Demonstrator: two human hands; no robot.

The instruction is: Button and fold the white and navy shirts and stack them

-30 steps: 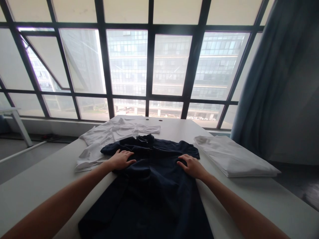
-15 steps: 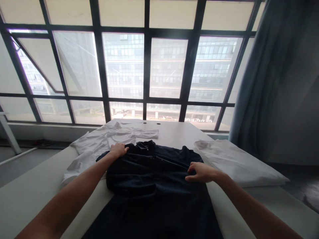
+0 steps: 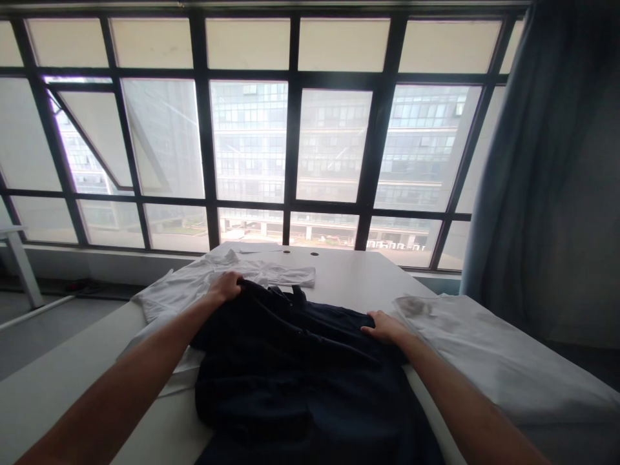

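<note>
A dark navy collared shirt [image 3: 310, 368] lies spread across the white table, its collar toward the window. My left hand [image 3: 225, 286] is closed on the shirt's left shoulder and lifts that part a little. At the right shoulder, my right hand [image 3: 384, 327] has its fingers closed on the fabric. The collar stands up between the two hands. Beyond and beside my left arm lies a crumpled white garment [image 3: 194, 287], partly covered by the navy shirt and my forearm.
A folded white cloth [image 3: 484, 349] lies on the right side of the white table [image 3: 356, 271]. Past the far edge is a large dark-framed window [image 3: 295, 155]. A grey-blue curtain [image 3: 508, 194] hangs at the right. Another white table's leg [image 3: 23, 268] shows at far left.
My right hand has moved up to the right shoulder and closed on the fabric. My left hand has raised the left shoulder slightly. The view has tilted up a little.
</note>
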